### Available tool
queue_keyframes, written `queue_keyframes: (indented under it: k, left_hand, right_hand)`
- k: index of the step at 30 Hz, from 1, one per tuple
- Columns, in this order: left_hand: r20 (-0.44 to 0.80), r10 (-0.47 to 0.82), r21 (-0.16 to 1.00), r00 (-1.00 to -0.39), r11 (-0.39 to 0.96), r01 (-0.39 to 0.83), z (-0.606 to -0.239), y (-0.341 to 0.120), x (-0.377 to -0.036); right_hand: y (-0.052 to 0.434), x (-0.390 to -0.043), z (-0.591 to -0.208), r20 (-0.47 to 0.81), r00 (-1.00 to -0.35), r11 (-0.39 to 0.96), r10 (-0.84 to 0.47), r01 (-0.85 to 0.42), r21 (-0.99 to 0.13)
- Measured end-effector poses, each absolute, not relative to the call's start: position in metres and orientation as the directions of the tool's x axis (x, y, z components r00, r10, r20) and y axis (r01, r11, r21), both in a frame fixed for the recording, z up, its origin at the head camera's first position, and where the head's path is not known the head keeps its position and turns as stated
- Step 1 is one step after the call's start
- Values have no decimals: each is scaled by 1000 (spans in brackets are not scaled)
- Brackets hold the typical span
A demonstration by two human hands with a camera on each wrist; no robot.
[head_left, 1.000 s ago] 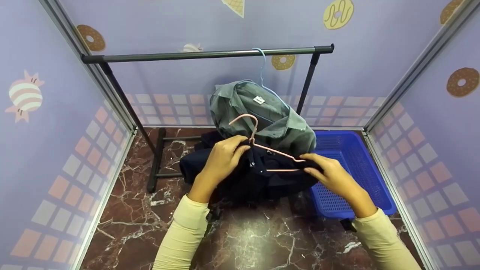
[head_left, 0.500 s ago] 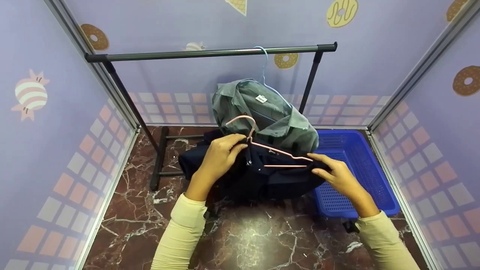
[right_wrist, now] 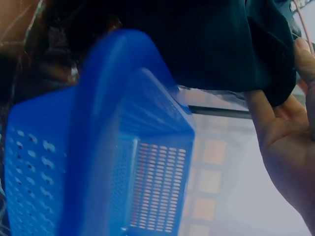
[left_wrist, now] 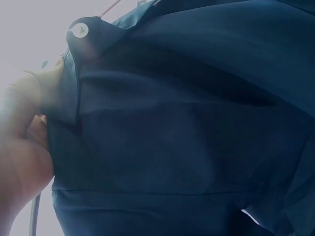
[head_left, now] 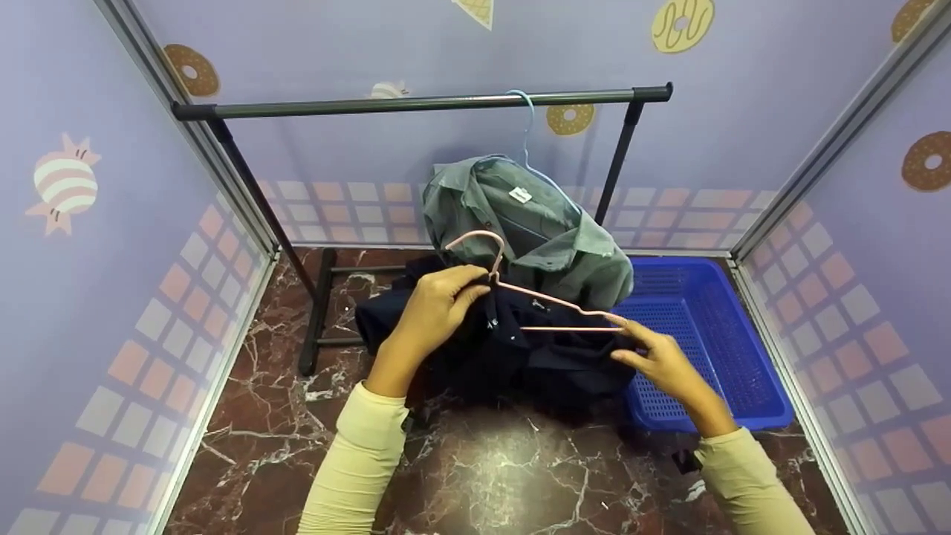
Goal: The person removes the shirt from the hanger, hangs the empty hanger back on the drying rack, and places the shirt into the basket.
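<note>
- Your left hand (head_left: 431,316) pinches the dark navy shirt (head_left: 513,353) at its collar, right at the neck of the pink hanger (head_left: 520,293); fingers curled, thumb meeting the fingertips on cloth and wire.
- Left wrist view: navy fabric fills the frame, one white button (left_wrist: 79,31) at the upper left, your palm (left_wrist: 22,147) against the cloth edge.
- Your right hand (head_left: 661,360) pinches the shirt's shoulder at the right end of the hanger; thumb and forefinger closed on the fabric, the other fingers loosely bent.
- Right wrist view: the same cloth (right_wrist: 206,44) bunches against your fingers (right_wrist: 280,123).
- The navy shirt hangs between your two hands, above the marble floor (head_left: 483,475), in front of the rack. The hanger's right arm lies bare on top of the cloth; its left arm is hidden.
- Blue perforated basket (head_left: 706,342) sits on the floor just right of the shirt, below your right hand.
- Behind: grey-green shirt (head_left: 527,223) on a light blue hanger (head_left: 526,126), hooked over the dark rail (head_left: 416,104) of the clothes rack.
</note>
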State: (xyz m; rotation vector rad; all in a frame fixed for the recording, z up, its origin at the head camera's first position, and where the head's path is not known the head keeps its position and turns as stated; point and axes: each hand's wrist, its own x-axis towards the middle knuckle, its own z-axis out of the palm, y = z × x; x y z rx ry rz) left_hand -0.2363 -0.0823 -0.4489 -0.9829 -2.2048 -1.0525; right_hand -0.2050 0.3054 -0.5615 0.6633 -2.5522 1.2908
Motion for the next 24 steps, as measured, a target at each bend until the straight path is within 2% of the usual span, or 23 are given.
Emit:
queue_keyframes:
  k: [3, 7, 12, 15, 19, 24]
  left_hand:
    - [687, 397, 437, -609, 443, 782, -448, -81, -235]
    - [680, 406, 426, -610, 459, 780, -447, -79, -234]
    - [670, 423, 410, -610, 473, 780, -447, -75, -234]
    - [666, 435, 397, -605, 480, 782, -446, -72, -234]
    - [661, 446, 392, -603, 480, 785, -446, -69, -234]
    - [649, 450, 401, -613, 483, 779, -446, -67, -233]
  right_hand:
    - [304, -206, -568, 330, -882, 508, -336, -464, -726]
    - [301, -204, -565, 296, -901, 505, -317, -424, -752]
    - [300, -202, -546, 328, -902, 511, -282, -430, -744]
    - [297, -200, -529, 399, -862, 516, -312, -506, -691]
    - [289, -200, -508, 489, -770, 523, -410, -638, -565]
    - [278, -206, -492, 474, -709, 547, -522, -705, -451]
